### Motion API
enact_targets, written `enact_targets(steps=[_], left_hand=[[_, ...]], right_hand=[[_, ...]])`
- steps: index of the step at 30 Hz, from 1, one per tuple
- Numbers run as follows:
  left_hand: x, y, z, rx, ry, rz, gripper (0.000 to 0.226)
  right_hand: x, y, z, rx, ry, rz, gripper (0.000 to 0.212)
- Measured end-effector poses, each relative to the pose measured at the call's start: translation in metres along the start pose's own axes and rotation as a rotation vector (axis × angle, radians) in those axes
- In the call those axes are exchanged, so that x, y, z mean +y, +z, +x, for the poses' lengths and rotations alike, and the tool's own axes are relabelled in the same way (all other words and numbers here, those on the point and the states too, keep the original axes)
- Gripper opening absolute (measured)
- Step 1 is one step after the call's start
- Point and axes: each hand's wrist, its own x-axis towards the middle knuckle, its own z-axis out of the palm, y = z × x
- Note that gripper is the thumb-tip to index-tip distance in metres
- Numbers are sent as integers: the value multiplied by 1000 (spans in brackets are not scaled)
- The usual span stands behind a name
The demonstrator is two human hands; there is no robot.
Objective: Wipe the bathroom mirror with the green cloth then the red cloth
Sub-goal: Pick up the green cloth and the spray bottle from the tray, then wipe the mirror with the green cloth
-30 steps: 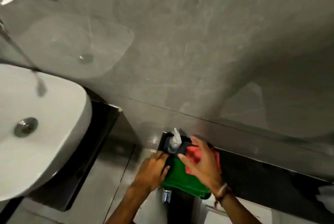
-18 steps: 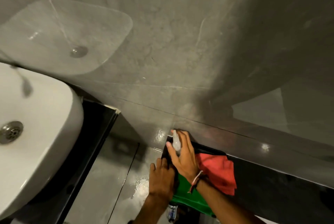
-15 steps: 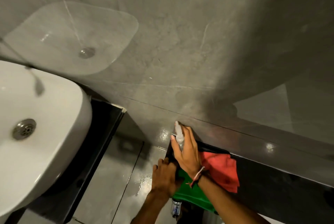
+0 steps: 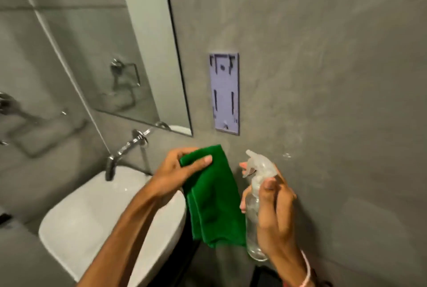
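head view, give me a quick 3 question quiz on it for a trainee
1. True or false: the left hand has a grip on the green cloth.
2. What does the right hand hold? A) red cloth B) spray bottle C) tap
3. Fill in: the mirror hangs above the ____.

Key
1. True; the cloth hangs down from that grip.
2. B; the bottle is clear, nozzle pointing left.
3. Sink; the tap sits between them.
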Motion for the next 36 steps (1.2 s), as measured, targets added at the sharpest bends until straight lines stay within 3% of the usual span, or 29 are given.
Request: enact_targets(steps=[6, 9, 14, 21, 28, 32, 36], left_hand=[[130, -42, 31, -46, 266, 229, 19], [167, -53, 37, -73, 304, 258, 19], [184, -62, 46, -52, 301, 248, 29], [176, -61, 51, -39, 326, 136, 19], [145, -47, 59, -56, 294, 128, 19], [112, -34, 58, -64, 247, 129, 19], [60, -29, 47, -87, 180, 189, 26]], right_hand=[[-66, 34, 45, -45, -155, 84, 38], [-85, 50, 70, -25, -159, 45, 53], [-95, 57, 93, -7, -222, -51, 82], [-74, 35, 55, -65, -228, -193, 80], [-11, -8, -18, -119, -6, -406, 88], [35, -43, -69, -3, 172, -420, 32], [93, -76, -119, 129, 398, -457, 42]])
